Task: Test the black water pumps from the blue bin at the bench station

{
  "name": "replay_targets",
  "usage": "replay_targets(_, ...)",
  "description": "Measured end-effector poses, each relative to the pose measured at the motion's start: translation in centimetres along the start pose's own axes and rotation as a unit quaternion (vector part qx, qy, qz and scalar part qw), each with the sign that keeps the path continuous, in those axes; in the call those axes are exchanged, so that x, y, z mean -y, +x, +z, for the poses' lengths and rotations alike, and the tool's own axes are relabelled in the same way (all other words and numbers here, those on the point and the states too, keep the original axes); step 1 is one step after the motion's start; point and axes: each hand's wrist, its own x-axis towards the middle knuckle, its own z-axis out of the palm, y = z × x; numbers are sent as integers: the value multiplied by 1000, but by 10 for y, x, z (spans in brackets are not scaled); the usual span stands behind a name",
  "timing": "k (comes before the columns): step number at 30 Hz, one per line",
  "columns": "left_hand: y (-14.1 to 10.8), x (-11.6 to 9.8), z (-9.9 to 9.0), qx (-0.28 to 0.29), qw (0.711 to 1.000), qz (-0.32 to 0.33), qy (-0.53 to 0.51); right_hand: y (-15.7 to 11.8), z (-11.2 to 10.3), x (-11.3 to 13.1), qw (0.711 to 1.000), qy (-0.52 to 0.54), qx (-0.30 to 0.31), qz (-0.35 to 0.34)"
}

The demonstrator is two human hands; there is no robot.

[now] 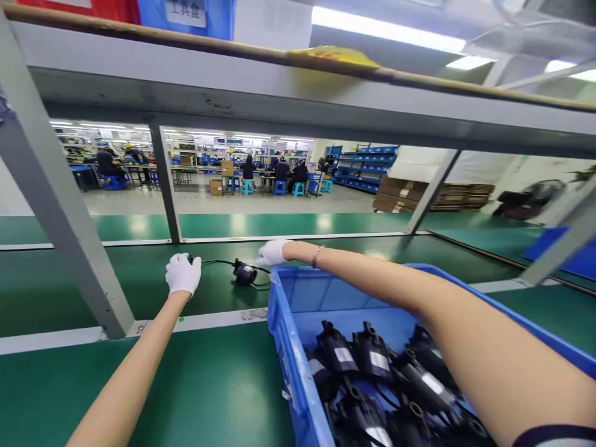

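My left hand (183, 273), in a white glove, is closed over the green belt beyond the white rail. From its fingers a black cable (218, 261) runs right to a small black pump-like motor (244, 273) with a pale label, lying on the belt. My right hand (271, 253), also white-gloved, reaches over the far left corner of a blue crate (300, 379). It is just right of the motor, near its leads; its fingers are smeared by motion. Several similar black motors with white labels (371, 354) lie in the crate.
Grey posts (60, 180) hold a shelf (298, 93) above the belt. On the shelf are a blue bin (186, 15), a red bin and something yellow. Several people sit at benches far behind. Stacked cardboard (410, 192) stands at the back right.
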Motion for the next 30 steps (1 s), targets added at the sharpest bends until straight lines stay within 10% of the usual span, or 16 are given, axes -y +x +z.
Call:
replay_targets(3,-28,-42,-13,42,996,70,-20,-58,0,-18,999,-6,3,48)
replay_targets(7,-86,-100,-28,107,976,178,-71,-132,54,-16,994,0,84,64)
replay_targets(14,-177,-156,-33,220,931,246,-156,-177,110,-9,999,23,21,40)
replay_targets(19,-208,-173,-24,345,887,173,-253,-217,60,-22,986,8,-151,65)
replay_targets(23,-222,-201,-34,513,781,134,-331,-265,-5,-26,946,1,-316,75)
replay_targets(27,-237,-235,-77,583,667,109,-450,-316,-62,-21,902,19,-431,27)
replay_targets(30,-266,-258,-128,511,616,88,-593,-352,-83,-5,813,141,-560,-66)
